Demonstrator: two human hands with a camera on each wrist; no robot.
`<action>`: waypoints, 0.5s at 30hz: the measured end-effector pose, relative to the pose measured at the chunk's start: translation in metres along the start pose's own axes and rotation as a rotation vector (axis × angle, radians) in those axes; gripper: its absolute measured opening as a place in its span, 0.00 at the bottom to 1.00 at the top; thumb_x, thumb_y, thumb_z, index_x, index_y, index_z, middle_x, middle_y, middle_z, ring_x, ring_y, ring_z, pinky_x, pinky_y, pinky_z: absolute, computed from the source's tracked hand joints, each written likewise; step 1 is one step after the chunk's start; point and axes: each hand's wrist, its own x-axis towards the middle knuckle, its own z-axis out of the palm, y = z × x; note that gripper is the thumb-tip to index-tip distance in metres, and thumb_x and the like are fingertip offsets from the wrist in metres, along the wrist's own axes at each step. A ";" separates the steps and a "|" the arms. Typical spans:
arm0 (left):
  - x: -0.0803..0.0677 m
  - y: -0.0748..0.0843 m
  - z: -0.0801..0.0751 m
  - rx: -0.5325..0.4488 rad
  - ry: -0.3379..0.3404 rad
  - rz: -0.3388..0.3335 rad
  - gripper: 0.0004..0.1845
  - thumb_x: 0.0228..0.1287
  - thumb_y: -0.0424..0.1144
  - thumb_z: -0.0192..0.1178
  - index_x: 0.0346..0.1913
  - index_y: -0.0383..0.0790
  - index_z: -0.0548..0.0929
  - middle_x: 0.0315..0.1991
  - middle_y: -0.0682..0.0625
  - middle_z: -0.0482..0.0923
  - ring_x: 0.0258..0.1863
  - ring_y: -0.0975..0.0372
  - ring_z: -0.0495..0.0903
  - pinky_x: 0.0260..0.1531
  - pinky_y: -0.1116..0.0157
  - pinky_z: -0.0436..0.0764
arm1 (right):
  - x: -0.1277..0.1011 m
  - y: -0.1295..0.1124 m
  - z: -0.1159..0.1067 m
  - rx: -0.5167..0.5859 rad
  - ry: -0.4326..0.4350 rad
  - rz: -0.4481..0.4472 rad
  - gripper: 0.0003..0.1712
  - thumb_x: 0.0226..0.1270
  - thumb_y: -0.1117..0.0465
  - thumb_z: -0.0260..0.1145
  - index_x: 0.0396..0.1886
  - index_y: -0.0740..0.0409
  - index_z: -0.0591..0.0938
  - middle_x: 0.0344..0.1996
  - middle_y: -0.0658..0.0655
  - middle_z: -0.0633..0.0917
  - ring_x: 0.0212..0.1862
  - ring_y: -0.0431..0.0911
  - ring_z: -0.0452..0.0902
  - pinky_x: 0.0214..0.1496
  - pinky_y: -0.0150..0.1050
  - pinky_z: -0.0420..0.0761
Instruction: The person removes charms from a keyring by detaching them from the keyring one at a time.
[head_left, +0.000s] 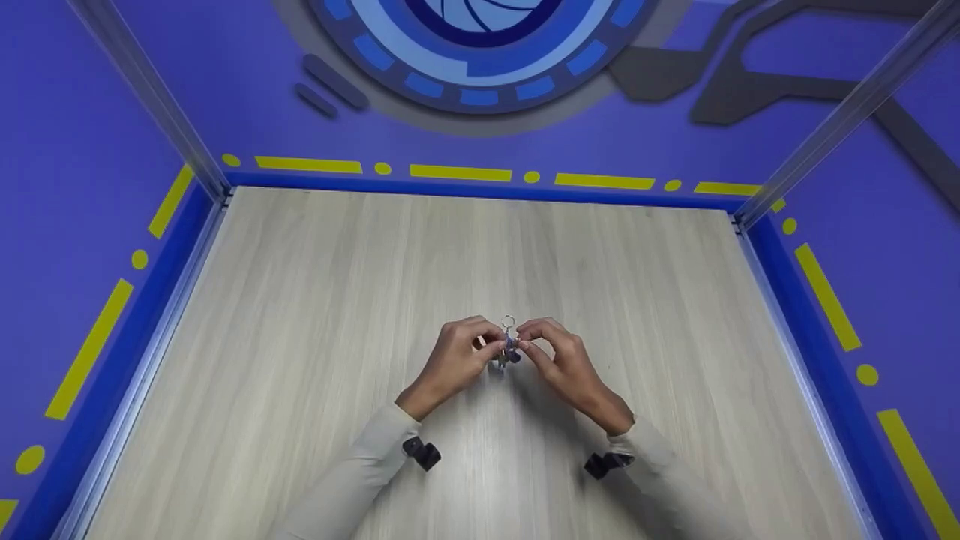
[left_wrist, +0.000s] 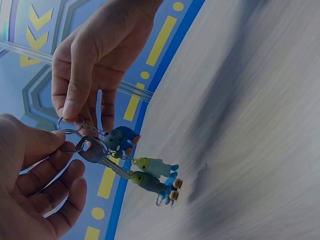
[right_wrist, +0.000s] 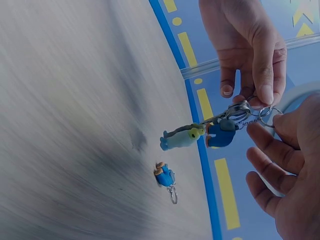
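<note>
Above the table, my left hand (head_left: 457, 360) pinches a metal key ring between thumb and forefinger. A silver key (left_wrist: 94, 152) hangs from that ring, along with small figure charms. Facing it, my right hand (head_left: 564, 366) pinches a split ring (right_wrist: 270, 116) between thumb and forefinger; a short chain (left_wrist: 90, 128) runs from it to a blue figure charm (right_wrist: 222, 135) with orange feet. Beside this hangs a pale blue charm (right_wrist: 181, 138) with a yellow-green head. The rings overlap between the fingertips, and whether they are linked I cannot tell.
Another small blue charm (right_wrist: 164, 176) with its own ring lies on the wood-grain table (head_left: 360, 262), below the hands. Blue walls (head_left: 480, 146) with yellow marks border the table at the back and sides. Each wrist wears a black camera (head_left: 422, 453).
</note>
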 end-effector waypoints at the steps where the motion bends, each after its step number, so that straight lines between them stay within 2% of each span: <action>1: 0.000 0.000 0.000 -0.006 -0.001 0.000 0.04 0.70 0.27 0.74 0.38 0.39 0.92 0.37 0.51 0.90 0.36 0.64 0.85 0.39 0.62 0.87 | 0.000 0.000 0.000 0.004 0.001 0.002 0.08 0.74 0.75 0.71 0.46 0.61 0.87 0.48 0.58 0.91 0.55 0.56 0.89 0.64 0.41 0.84; 4: 0.000 0.000 0.000 -0.020 -0.002 0.005 0.04 0.70 0.27 0.74 0.39 0.38 0.92 0.37 0.51 0.90 0.36 0.64 0.85 0.39 0.55 0.88 | -0.001 -0.001 -0.001 0.022 0.005 0.020 0.07 0.74 0.75 0.71 0.45 0.61 0.87 0.48 0.58 0.91 0.56 0.57 0.89 0.65 0.40 0.83; 7: 0.000 -0.001 0.000 -0.031 0.002 0.028 0.03 0.71 0.27 0.74 0.39 0.36 0.92 0.37 0.51 0.90 0.36 0.63 0.86 0.39 0.53 0.89 | -0.001 -0.001 -0.002 0.035 0.006 0.046 0.06 0.75 0.74 0.71 0.45 0.62 0.87 0.49 0.57 0.91 0.56 0.56 0.88 0.65 0.38 0.83; 12: 0.000 -0.002 0.000 -0.048 0.026 0.054 0.03 0.71 0.27 0.73 0.39 0.36 0.92 0.36 0.52 0.90 0.36 0.63 0.86 0.39 0.57 0.89 | -0.002 0.000 -0.003 0.064 0.011 0.070 0.04 0.77 0.73 0.70 0.46 0.63 0.87 0.48 0.64 0.91 0.56 0.57 0.88 0.65 0.35 0.81; 15: 0.001 -0.002 0.000 -0.065 0.039 0.046 0.03 0.70 0.26 0.73 0.39 0.37 0.93 0.36 0.53 0.90 0.36 0.64 0.86 0.39 0.60 0.88 | -0.002 0.002 -0.004 0.075 0.015 0.082 0.06 0.76 0.74 0.71 0.46 0.61 0.87 0.48 0.64 0.91 0.55 0.57 0.88 0.64 0.34 0.81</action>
